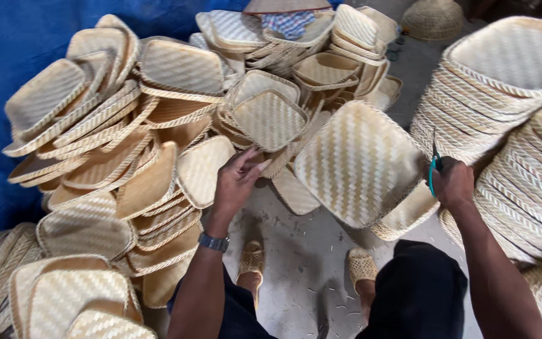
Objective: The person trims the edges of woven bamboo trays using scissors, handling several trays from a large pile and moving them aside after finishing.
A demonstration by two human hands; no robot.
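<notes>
While the square woven tray [359,162] stood tilted on its edge between the two hands, its flat woven bottom was turned toward the camera and one corner was pointed down toward the concrete floor [302,276]. The tray was seen just to the right of the left hand [236,182] and just to the left of the right hand [451,183], so that both hands were placed at its two opposite sides. The left hand was loosened, with the fingers [252,164] stretched out toward the left lower edge of the tray; whether the edge was really touched by them could not be told, because a small heap of other trays [270,116] lay close behind. The right hand was clenched around a small tool with a teal handle [432,171], probably scissors, and this tool was held upright just beside the right rim of the tray. It was judged that the right hand was the nearer one to the rim, and that the rim ran slanting from upper left to lower right past the blades. A tall nested stack of trays [490,88] was leaned on the right side, and a loose pile of trays [114,144] was spread on the left before a blue tarpaulin [7,37]. A wristwatch [213,242] was worn on the left wrist.
</notes>
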